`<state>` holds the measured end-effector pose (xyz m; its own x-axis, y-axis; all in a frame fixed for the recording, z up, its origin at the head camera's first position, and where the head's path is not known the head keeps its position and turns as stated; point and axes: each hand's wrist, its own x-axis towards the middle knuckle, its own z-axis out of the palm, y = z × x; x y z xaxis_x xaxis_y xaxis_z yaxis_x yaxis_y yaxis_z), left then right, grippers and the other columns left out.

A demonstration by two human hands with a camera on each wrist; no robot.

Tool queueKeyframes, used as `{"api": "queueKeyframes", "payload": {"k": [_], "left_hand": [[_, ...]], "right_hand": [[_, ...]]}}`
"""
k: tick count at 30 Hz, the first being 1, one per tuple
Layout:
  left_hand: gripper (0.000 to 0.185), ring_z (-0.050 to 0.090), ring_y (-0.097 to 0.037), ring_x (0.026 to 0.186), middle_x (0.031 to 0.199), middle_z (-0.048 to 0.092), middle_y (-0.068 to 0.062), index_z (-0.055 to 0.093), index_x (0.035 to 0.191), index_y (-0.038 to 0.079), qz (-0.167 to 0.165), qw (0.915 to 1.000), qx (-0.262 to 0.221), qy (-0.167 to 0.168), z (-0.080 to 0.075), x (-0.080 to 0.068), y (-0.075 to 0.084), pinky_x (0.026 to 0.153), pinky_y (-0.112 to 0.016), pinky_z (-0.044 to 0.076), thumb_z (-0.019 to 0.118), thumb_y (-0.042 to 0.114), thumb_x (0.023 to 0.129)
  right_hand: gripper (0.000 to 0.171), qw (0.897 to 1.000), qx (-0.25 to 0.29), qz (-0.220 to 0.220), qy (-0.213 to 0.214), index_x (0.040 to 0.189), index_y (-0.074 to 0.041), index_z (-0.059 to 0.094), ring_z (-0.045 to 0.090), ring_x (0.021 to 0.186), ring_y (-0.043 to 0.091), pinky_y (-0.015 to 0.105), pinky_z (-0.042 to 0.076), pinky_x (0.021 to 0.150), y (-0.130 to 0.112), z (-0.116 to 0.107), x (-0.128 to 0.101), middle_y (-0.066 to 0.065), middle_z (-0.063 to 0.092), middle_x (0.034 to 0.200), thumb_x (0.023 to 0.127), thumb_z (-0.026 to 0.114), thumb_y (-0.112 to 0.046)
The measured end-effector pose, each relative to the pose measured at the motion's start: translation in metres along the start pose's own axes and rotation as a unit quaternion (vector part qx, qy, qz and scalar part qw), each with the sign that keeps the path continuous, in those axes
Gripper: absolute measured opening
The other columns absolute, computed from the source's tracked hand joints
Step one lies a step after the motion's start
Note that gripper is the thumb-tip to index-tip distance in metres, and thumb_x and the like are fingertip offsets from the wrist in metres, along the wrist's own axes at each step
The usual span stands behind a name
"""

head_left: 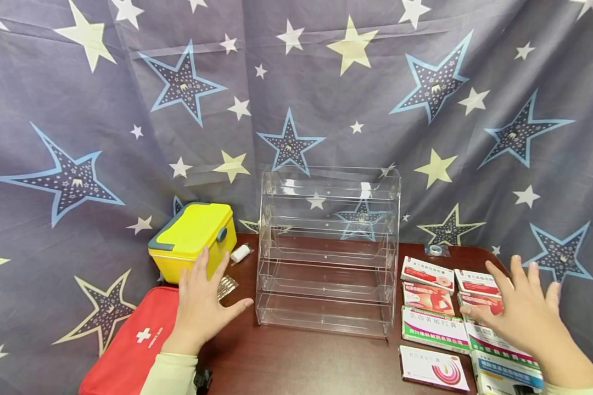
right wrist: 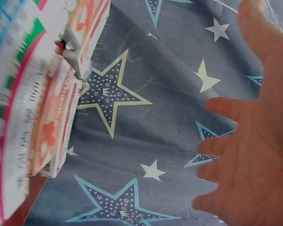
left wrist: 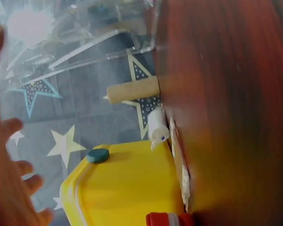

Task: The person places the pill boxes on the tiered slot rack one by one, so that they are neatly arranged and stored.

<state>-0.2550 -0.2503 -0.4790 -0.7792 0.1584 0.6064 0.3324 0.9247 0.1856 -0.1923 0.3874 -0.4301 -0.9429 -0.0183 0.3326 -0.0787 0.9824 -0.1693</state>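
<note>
The fingers of the left hand (head_left: 202,307) spread wide, with a yellow box (head_left: 197,226) just beyond them and a red first-aid bag (head_left: 128,345) beside the wrist. The right hand's (head_left: 529,312) fingers also spread wide, apart from the medicine boxes (head_left: 435,329) lying in two columns. Between the hands, a clear tiered rack (head_left: 326,256) stands on the tabletop (head_left: 277,365); a star-patterned curtain (head_left: 321,77) hangs behind. Both thumbs point inward.
</note>
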Motion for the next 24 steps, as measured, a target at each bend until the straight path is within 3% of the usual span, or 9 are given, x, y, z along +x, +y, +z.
{"api": "queueKeyframes", "payload": {"k": [3, 6, 8, 11, 18, 20, 24], "left_hand": [[0.111, 0.029, -0.047, 0.149, 0.172, 0.015, -0.019, 0.037, 0.164, 0.027, -0.005, 0.9989, -0.035, -0.031, 0.007, -0.003, 0.002, 0.111, -0.073, 0.027, 0.077, 0.079, 0.075], [0.103, 0.036, -0.048, 0.145, 0.171, 0.021, -0.019, 0.039, 0.163, 0.024, -0.012, 0.9906, -0.119, -0.066, 0.013, -0.005, 0.004, 0.108, -0.072, 0.036, 0.083, 0.066, 0.079], [0.098, 0.04, -0.046, 0.144, 0.168, 0.026, -0.019, 0.04, 0.162, 0.021, -0.019, 0.9761, -0.195, -0.094, 0.016, -0.006, 0.006, 0.109, -0.07, 0.039, 0.087, 0.054, 0.082], [0.094, 0.046, -0.044, 0.141, 0.163, 0.035, -0.019, 0.038, 0.161, 0.019, -0.034, 0.9438, -0.301, -0.132, 0.021, -0.007, 0.008, 0.108, -0.066, 0.043, 0.09, 0.039, 0.085], [0.094, 0.05, -0.049, 0.136, 0.155, 0.044, -0.026, 0.032, 0.162, 0.017, -0.077, 0.881, -0.427, -0.188, 0.037, -0.011, 0.009, 0.106, -0.064, 0.046, 0.089, 0.022, 0.087], [0.093, 0.051, -0.048, 0.134, 0.153, 0.047, -0.027, 0.032, 0.162, 0.015, -0.077, 0.8677, -0.45, -0.196, 0.043, -0.013, 0.009, 0.106, -0.063, 0.046, 0.089, 0.017, 0.087], [0.087, 0.056, -0.044, 0.13, 0.148, 0.053, -0.025, 0.039, 0.158, 0.014, -0.08, 0.8514, -0.479, -0.198, 0.052, -0.017, 0.009, 0.105, -0.059, 0.049, 0.088, 0.01, 0.086]], "right_hand": [[0.109, 0.998, 0.04, -0.016, -0.043, 0.158, 0.004, 0.03, 0.001, 0.144, 0.071, 0.089, 0.0, 0.105, 0.01, -0.005, 0.012, 0.05, 0.011, 0.157, 0.085, 0.08, -0.061], [0.103, 0.992, 0.088, -0.021, -0.089, 0.155, 0.009, 0.032, 0.017, 0.138, 0.074, 0.088, 0.018, 0.102, 0.022, -0.005, 0.027, 0.051, 0.016, 0.154, 0.089, 0.08, -0.054], [0.102, 0.987, 0.111, -0.016, -0.113, 0.154, 0.011, 0.031, 0.025, 0.134, 0.073, 0.086, 0.026, 0.1, 0.032, -0.004, 0.037, 0.051, 0.02, 0.152, 0.09, 0.08, -0.053], [0.1, 0.982, 0.124, 0.002, -0.142, 0.153, 0.012, 0.031, 0.031, 0.13, 0.071, 0.084, 0.033, 0.097, 0.047, 0.001, 0.05, 0.051, 0.027, 0.149, 0.093, 0.076, -0.054], [0.09, 0.965, 0.193, 0.048, -0.17, 0.151, 0.015, 0.033, 0.043, 0.127, 0.065, 0.072, 0.048, 0.095, 0.083, 0.024, 0.072, 0.048, 0.036, 0.144, 0.099, 0.072, -0.046], [0.086, 0.96, 0.213, 0.057, -0.171, 0.15, 0.015, 0.034, 0.045, 0.126, 0.064, 0.066, 0.053, 0.094, 0.092, 0.031, 0.075, 0.048, 0.037, 0.144, 0.1, 0.072, -0.044], [0.08, 0.958, 0.227, 0.071, -0.162, 0.147, 0.016, 0.038, 0.05, 0.122, 0.062, 0.056, 0.06, 0.085, 0.108, 0.043, 0.08, 0.048, 0.038, 0.141, 0.101, 0.071, -0.041]]}}
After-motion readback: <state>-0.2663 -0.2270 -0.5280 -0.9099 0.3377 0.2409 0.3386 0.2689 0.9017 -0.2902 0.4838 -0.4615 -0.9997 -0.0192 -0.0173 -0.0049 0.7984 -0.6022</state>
